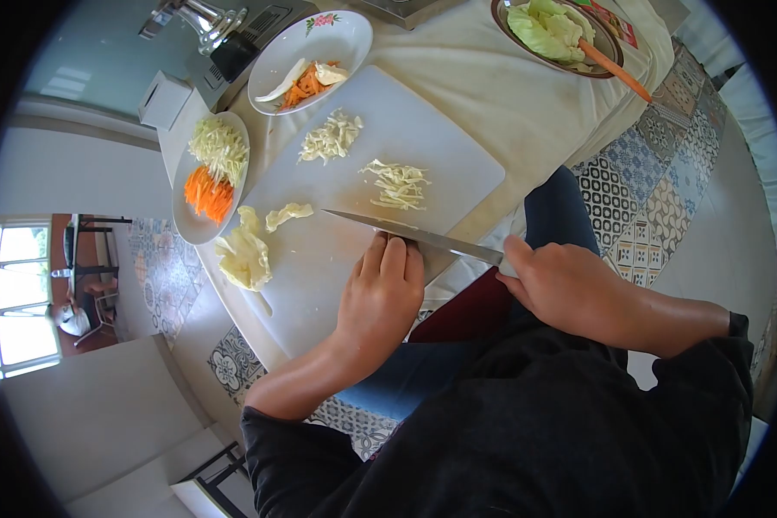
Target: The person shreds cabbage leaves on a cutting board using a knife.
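Observation:
My right hand [554, 274] is closed round the handle of a knife [440, 241], whose blade reaches left over the white cutting board [311, 263]. Against the blade's near side, my left hand [382, 281] has its fingers bent down together on the board; what lies under them is mostly hidden, with a pale cabbage edge at the blade. Just beyond the blade lies a pile of shredded cabbage [397, 185]. A second pile of chopped cabbage [331, 138] is farther up the board. Cabbage leaf pieces [244, 252] rest at the board's left.
An oval plate [181, 203] holds shredded cabbage and carrot. Behind the board, a white bowl [278, 53] contains carrot strips and pale pieces. A brown-rimmed bowl [509, 33] at the back right holds cabbage and a carrot. A person [78, 318] sits far left.

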The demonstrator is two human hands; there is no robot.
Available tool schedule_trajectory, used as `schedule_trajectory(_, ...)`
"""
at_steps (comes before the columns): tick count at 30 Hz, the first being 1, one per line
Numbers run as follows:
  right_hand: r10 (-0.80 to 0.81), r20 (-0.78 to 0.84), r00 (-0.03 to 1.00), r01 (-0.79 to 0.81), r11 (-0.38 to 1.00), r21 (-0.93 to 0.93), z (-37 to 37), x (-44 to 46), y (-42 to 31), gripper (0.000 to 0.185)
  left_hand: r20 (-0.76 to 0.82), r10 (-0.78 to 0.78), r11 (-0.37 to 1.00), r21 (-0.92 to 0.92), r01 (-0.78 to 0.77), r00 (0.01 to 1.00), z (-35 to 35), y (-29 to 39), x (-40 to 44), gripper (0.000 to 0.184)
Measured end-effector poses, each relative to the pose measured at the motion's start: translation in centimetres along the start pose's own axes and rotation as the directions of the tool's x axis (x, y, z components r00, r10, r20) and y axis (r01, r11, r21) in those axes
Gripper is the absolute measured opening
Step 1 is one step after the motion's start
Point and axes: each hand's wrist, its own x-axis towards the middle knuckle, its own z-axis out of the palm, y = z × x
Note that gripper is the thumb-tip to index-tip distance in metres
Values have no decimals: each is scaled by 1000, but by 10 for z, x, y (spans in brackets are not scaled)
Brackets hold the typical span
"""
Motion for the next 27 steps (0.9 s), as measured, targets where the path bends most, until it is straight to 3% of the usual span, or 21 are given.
schedule_trajectory(4, -114, -74, 991, 116, 993, 20, 8, 22, -3, 30, 10, -14, 1000, -21, 14, 1000, -1, 1, 1, 14)
schedule_trajectory(19, -104, -156, 982, 68, 973, -219, -16, 0, 17, 24, -11, -89, 987, -137, 87, 996, 1, -3, -1, 13)
schedule_trajectory(27, -21, -88, 996, 21, 1000, 8, -16, 6, 23, 29, -106, -183, 947, -286, 146, 977, 4, -5, 4, 17)
